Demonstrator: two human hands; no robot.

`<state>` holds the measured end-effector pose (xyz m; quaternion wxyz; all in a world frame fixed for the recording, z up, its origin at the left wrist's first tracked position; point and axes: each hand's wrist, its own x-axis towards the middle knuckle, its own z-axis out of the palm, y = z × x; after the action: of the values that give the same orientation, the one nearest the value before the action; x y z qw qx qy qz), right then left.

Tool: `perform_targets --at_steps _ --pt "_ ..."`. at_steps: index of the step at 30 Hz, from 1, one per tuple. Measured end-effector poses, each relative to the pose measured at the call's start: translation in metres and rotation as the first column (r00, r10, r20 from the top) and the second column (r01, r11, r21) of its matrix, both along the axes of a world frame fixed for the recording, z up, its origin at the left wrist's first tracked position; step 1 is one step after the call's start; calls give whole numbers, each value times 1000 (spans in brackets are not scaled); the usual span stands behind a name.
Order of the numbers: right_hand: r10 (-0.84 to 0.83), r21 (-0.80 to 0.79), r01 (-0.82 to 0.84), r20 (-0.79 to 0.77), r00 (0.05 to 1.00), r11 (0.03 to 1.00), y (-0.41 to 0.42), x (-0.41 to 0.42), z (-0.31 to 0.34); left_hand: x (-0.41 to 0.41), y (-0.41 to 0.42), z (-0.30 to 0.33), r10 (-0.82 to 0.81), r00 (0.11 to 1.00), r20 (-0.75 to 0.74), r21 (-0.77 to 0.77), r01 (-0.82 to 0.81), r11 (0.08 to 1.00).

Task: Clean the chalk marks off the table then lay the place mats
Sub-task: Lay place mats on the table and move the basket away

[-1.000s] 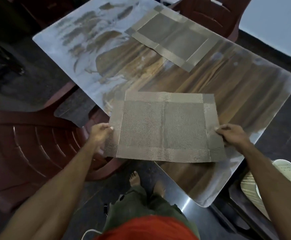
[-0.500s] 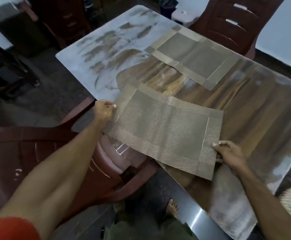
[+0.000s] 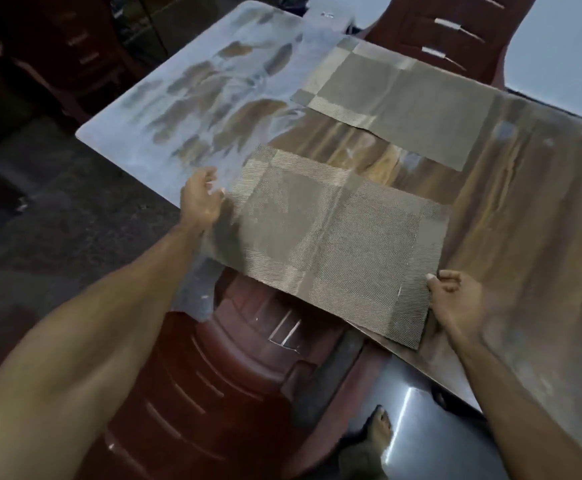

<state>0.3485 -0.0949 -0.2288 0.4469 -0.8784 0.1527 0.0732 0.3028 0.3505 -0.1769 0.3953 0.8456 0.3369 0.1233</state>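
Fingers, left: your left hand (image 3: 199, 199) sits at the near place mat's (image 3: 331, 237) left edge, fingers (image 3: 209, 174) loosely curled and blurred, so you can't tell if they grip the edge or have let go.
Fingers, right: your right hand (image 3: 455, 299) is at that mat's near right corner, thumb on the edge, the other fingers curled beside it; a real pinch or just a touch, you can't tell.
Near place mat: woven, tan, with paler border bands; it lies mostly on the bench (image 3: 525, 220), its near left part jutting out past the bench edge over the chair seat.
Far place mat: a second place mat (image 3: 400, 102) lies flat on the far side of the bench, apart from the near one, bare wood showing between them.
Chalk marks: a pale, smeared chalk haze (image 3: 185, 98) covers the bench's left end, streaked through with brown patches.
Chairs: one dark red chair (image 3: 234, 358) is right below you, tucked at the bench edge; another red chair (image 3: 449, 32) stands behind the far mat.
Floor: your bare foot (image 3: 379, 424) shows on the dark floor.
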Motion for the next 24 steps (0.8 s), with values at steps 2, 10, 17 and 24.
perform_targets --at_steps 2,10,17,24 --pt "101 -217 -71 129 987 974 7 -15 3 -14 -16 -7 -181 984 1 140 179 974" --pt "472 -620 -328 78 878 713 62 -67 -11 -50 -79 -57 -360 804 -474 262 519 814" --pt "464 -668 -293 88 881 684 85 -73 -16 -31 -32 -56 -433 739 -515 176 586 791" --pt "462 -664 -292 91 882 689 86 -70 -16 -24 -20 -61 -462 722 -515 143 604 784"
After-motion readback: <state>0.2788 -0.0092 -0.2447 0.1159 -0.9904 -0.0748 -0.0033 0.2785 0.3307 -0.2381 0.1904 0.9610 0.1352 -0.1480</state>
